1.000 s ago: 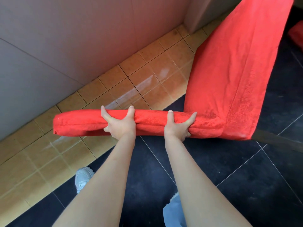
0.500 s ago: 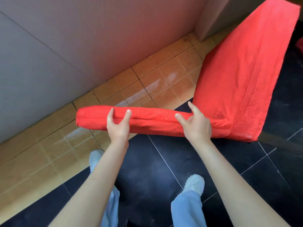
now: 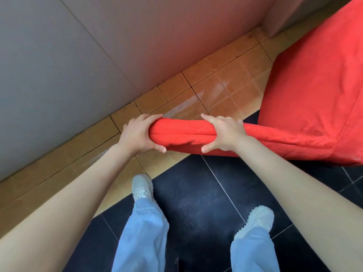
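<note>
A long red padded cloth (image 3: 306, 91) stretches from the upper right down toward me, and its near end is rolled into a thick tube (image 3: 182, 135). My left hand (image 3: 137, 134) grips the very end of that roll, fingers over the top and thumb underneath. My right hand (image 3: 224, 134) grips the roll a little further right, fingers wrapped over it and thumb below. The roll is held above the floor at about knee height.
A pale wall (image 3: 78, 65) runs diagonally on the left, with a strip of orange floor tiles (image 3: 216, 83) along its foot. Dark tiles (image 3: 196, 203) cover the floor under me. My feet in pale shoes (image 3: 142, 186) and blue trousers (image 3: 143, 238) stand below the roll.
The rolled end has shortened: my left hand moved from the middle of the roll to its end, and my right hand went from touching the cloth with spread fingers to gripping it.
</note>
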`<action>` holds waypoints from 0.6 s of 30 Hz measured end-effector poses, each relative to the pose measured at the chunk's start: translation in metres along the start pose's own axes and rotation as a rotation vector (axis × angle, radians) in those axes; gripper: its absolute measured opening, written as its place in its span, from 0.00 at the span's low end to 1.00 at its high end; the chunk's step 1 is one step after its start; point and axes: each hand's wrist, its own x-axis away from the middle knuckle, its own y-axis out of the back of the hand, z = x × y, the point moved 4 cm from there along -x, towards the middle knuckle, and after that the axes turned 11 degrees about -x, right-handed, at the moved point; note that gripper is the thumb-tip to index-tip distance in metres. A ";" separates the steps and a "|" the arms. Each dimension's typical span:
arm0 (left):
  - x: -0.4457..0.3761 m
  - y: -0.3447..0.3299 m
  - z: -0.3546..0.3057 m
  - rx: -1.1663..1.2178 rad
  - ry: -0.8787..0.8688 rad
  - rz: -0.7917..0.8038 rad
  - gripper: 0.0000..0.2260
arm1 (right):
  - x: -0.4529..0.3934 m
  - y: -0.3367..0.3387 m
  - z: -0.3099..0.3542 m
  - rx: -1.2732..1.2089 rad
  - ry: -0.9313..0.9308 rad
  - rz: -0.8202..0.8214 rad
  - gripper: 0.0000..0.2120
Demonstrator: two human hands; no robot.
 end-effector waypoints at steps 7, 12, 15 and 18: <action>-0.011 -0.005 0.003 0.003 -0.069 -0.046 0.48 | -0.005 0.006 -0.006 0.078 0.069 -0.029 0.55; -0.009 -0.003 0.005 -0.076 -0.077 -0.043 0.51 | -0.004 0.007 -0.005 0.108 0.068 -0.053 0.54; -0.007 -0.002 0.004 -0.214 -0.087 -0.062 0.54 | -0.001 0.005 -0.005 0.181 0.063 -0.076 0.57; -0.009 -0.001 0.004 -0.227 -0.080 -0.080 0.52 | -0.003 0.003 -0.007 0.191 0.059 -0.128 0.52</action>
